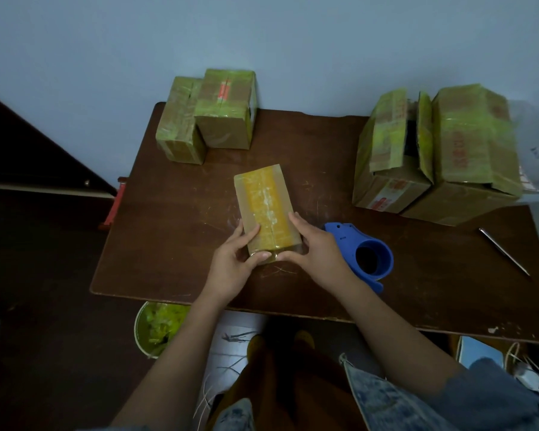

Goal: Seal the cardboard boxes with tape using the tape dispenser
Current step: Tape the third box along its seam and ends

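On the brown table (175,244) from the head cam, there's a fair bit of stuff lying around. Back left near the wall sit two taped boxes (206,116) pressed right up against each other, both covered in yellowish tape. Back right are two bigger boxes (433,157), also touching, with their top flaps standing up and not closed. A metal pen-like tool (504,251) lies by itself on the right side of the table, well apart from everything else. The blue tape dispenser (363,253) rests on the table just right of the right hand, nobody holding it. Under the near table edge there's a bin (156,328) full of crumpled yellow-green tape scraps.

Middle of the table is the small box (265,209), lying flat with a wide yellow tape strip down its top. Left hand (235,259) grips its near left corner, fingers curled round the side and thumb on the top. Right hand (313,247) holds the near right corner the same way, fingers wrapped along the edge. Nothing blocks the box apart from the hands themselves.
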Available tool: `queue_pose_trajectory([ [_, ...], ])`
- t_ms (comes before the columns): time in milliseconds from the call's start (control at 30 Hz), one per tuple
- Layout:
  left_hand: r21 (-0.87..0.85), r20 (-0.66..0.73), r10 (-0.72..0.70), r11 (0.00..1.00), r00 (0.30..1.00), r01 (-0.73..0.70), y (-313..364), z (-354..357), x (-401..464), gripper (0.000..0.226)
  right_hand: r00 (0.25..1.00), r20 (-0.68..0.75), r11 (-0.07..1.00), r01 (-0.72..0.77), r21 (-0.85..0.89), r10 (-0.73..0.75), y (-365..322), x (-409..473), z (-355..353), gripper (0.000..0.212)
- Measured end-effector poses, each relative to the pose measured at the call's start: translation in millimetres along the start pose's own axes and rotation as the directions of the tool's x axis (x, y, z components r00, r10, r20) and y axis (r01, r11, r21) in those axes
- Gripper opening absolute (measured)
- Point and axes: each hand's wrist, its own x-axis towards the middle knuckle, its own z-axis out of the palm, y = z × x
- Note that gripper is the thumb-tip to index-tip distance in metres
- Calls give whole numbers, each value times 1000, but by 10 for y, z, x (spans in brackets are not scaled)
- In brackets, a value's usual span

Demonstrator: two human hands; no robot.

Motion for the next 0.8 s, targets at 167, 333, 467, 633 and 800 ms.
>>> queue_pose_trajectory([
  [167, 21, -67, 5, 1000, 998, -3, -8, 84, 36, 73, 999, -33, 978, -12, -207, 5, -47, 45, 25, 97],
  [333, 57, -150, 69, 996, 986, -61, -58, 158, 36, 67, 996, -91, 964, -45, -264, 22, -40, 60, 60, 90],
  [467, 84, -202, 141, 988, 969, -127, -95, 197, 30, 63, 990, -138, 969, -13, -245, -21, 17, 51, 70, 82],
  [633, 97, -219, 171, 983, 961, -153, -90, 235, 14, 63, 983, -171, 972, 29, -233, -71, 52, 52, 79, 75],
  [800, 123, -81, 172, 979, 982, -162, -92, 221, -16, 83, 996, -79, 989, -19, 144, 31, 158, 4, 7, 82],
])
